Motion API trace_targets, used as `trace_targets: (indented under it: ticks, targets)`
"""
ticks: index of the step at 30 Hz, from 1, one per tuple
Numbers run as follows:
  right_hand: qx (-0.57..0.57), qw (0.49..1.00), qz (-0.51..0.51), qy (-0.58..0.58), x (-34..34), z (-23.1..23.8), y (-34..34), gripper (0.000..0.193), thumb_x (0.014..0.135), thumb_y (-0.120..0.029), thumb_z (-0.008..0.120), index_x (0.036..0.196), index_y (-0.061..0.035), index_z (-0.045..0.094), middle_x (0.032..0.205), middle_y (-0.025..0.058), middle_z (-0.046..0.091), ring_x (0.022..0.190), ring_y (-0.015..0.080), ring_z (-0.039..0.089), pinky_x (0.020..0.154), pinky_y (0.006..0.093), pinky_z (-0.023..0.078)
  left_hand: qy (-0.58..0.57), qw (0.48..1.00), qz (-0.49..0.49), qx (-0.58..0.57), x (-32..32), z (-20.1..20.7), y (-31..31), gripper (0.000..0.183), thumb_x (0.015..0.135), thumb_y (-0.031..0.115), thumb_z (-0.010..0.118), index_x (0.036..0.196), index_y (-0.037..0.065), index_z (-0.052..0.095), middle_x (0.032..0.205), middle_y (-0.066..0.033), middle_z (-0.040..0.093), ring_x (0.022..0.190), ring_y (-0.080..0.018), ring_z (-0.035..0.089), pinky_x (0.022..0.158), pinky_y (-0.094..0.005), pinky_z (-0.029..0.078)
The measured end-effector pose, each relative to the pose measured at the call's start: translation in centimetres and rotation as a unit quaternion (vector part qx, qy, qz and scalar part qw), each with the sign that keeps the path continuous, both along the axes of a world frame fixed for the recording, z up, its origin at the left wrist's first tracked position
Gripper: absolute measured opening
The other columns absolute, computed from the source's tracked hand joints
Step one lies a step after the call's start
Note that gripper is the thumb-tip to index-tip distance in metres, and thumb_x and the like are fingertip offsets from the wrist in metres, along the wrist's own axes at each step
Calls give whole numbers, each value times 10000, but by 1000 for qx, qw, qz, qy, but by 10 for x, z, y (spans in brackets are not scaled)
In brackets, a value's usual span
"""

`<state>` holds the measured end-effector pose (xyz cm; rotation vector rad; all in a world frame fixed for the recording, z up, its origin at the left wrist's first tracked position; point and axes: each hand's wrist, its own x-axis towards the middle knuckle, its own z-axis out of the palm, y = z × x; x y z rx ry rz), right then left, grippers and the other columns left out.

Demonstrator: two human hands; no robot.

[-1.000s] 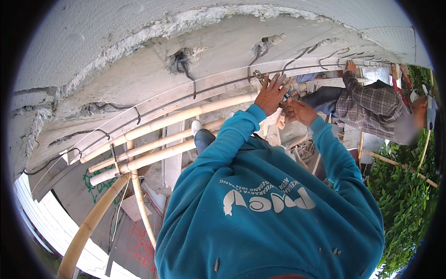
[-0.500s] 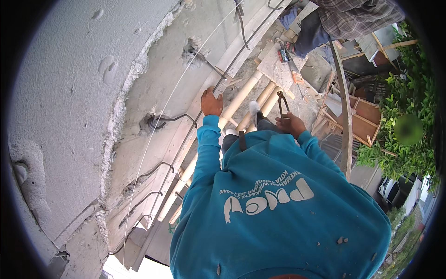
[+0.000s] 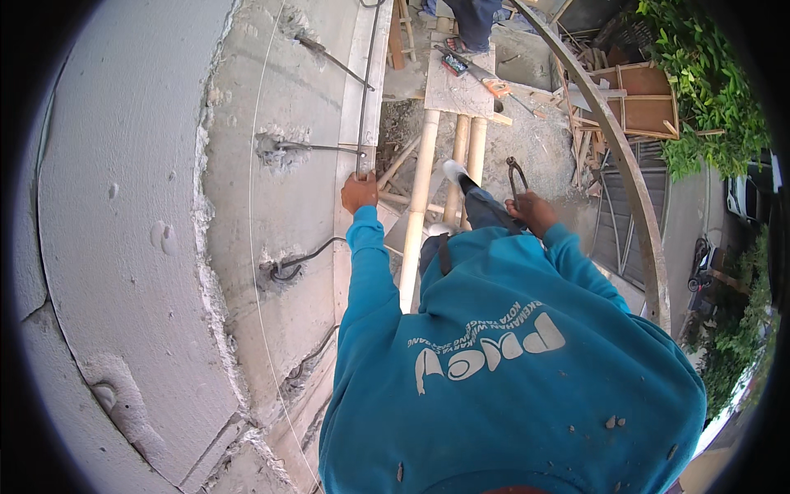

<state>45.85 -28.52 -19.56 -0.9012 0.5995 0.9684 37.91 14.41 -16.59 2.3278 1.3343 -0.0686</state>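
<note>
My left hand [image 3: 360,193] is closed around a long thin steel rod [image 3: 367,86] that runs along a pale board [image 3: 355,99] at the wall's edge. Its fingertips are partly hidden. In my right hand [image 3: 534,212] are metal pincers [image 3: 516,171], gripped by the handles with the jaws pointing away from me. A bent steel bar [image 3: 317,148] sticks out of a chipped hole in the concrete, its end meeting the rod just beyond my left hand. Another hooked bar [image 3: 304,259] protrudes nearer to me.
A string [image 3: 260,123] stretches along the concrete face. Bamboo poles [image 3: 420,198] lie below, leading to a board [image 3: 461,97] with a handsaw [image 3: 492,83] on it. Another person's leg [image 3: 475,25] stands there. A curved strip [image 3: 634,156] arches on the right.
The view has turned, so the wall and poles now run more nearly straight ahead. My left hand stays at the rod and my right keeps hold of the pincers.
</note>
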Motion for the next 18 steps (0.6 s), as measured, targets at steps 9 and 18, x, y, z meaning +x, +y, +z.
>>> trace_targets:
  ticks: [9,18]
  targets:
    - [-138,987,46,-62,-8,21,-4,469,1034,-336,294,1182,64,491,958,156,657,760,209,628,623,284,491,-353,890,122,-263,-12,-3,9,526,805,424,737,1132,26,629,813,-85,664,550,-87,521,460,-216,392]
    - [-163,975,38,-147,11,66,22,459,1002,-407,406,1204,-10,516,938,126,677,766,187,650,580,308,546,-279,921,113,-247,5,10,3,528,859,469,667,1123,12,640,851,-66,666,656,-115,555,533,-245,405]
